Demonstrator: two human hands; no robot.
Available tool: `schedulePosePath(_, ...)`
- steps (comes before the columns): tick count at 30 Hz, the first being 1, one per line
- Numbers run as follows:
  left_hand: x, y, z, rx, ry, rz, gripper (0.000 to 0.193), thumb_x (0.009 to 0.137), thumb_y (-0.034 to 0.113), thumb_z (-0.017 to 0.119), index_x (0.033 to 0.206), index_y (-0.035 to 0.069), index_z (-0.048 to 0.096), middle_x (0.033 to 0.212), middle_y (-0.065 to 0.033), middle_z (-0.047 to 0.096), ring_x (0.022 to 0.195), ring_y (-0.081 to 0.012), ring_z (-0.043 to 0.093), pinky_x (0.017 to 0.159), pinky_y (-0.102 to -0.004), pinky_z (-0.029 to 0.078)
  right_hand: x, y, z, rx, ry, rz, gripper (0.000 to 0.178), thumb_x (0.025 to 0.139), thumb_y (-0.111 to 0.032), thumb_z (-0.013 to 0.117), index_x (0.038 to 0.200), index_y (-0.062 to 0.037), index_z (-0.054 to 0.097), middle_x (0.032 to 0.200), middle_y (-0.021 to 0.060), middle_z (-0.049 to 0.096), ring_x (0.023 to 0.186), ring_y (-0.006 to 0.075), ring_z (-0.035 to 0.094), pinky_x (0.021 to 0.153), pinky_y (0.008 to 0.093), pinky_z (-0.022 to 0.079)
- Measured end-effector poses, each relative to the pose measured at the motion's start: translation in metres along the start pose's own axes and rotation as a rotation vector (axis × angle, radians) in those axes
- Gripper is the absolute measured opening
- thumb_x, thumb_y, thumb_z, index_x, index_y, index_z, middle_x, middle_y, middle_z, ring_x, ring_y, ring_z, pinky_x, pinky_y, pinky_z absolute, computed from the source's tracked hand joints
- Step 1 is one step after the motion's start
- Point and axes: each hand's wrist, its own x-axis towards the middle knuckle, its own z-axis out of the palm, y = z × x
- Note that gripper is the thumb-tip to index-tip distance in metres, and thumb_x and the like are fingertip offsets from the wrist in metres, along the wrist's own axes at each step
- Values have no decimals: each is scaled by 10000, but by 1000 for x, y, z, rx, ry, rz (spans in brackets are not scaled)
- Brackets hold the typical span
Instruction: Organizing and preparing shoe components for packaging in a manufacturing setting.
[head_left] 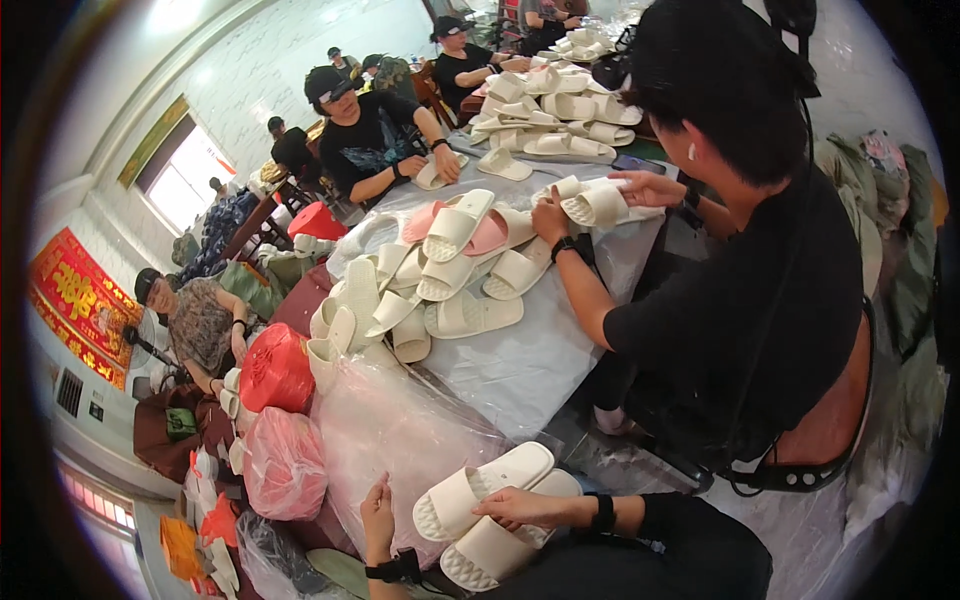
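Note:
At the lower edge, my right hand [520, 508] is closed on a pair of cream slide sandals [505, 465], held side by side with their textured straps to the left. My left hand [378, 522] is upright just left of them, its fingers drawn together at the edge of a pile of clear plastic film [400, 430]. The fingertips seem to pinch the film, though the contact is hard to make out. Beyond the film lies a heap of cream slides [465, 310] with a pink slide [487, 235] among them.
At right, a seated co-worker [740, 270] in black handles a cream slide [597, 205]. Another person [365, 140] works across the table [540, 370]. More slides [560, 105] are piled at the far end. A red plastic bundle [275, 367] and a pink plastic bag [285, 465] stand at left.

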Motion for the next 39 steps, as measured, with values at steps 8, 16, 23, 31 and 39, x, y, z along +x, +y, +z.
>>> schedulePosePath(8, -17, 3, -3, -23, 86, 185, 282, 918, 44, 487, 1180, -29, 564, 1164, -161, 606, 1083, -208, 556, 947, -286, 392, 21, 2, 14, 356, 191, -51, 245, 947, -306, 465, 956, -73, 541, 744, -33, 522, 628, 76, 490, 575, 218, 402)
schedulePosePath(16, -15, 13, -5, -70, 159, 323, 287, 894, 42, 499, 1167, 22, 586, 1189, -174, 585, 1183, -364, 493, 1016, -394, 360, 37, 5, -10, 439, 413, -221, 285, 951, -226, 418, 1090, 9, 498, 1018, 144, 627, 860, 194, 618, 770, 316, 503)
schedulePosePath(23, -10, -18, 10, 126, 196, 487, 319, 855, 126, 549, 1166, 73, 597, 1240, -114, 568, 1163, -387, 486, 947, -454, 357, 35, -12, 13, 264, 404, -168, 352, 948, -274, 442, 1129, 21, 504, 1014, 140, 632, 877, 208, 619, 806, 331, 485)
schedulePosePath(31, -19, -13, -1, 133, 164, 530, 308, 867, 117, 547, 1152, 7, 585, 1217, -175, 566, 1149, -411, 494, 967, -442, 382, 31, -20, 35, -43, 618, -93, 320, 942, -275, 473, 1046, 4, 592, 885, 101, 663, 705, 172, 630, 647, 302, 493)
schedulePosePath(39, -33, -10, -5, 205, 91, 547, 471, 852, 228, 603, 1285, 74, 499, 1318, -192, 478, 1214, -412, 438, 995, -479, 332, 54, -12, 26, 140, 431, -66, 365, 949, -270, 413, 1154, 15, 512, 1019, 134, 640, 900, 218, 626, 819, 325, 479)
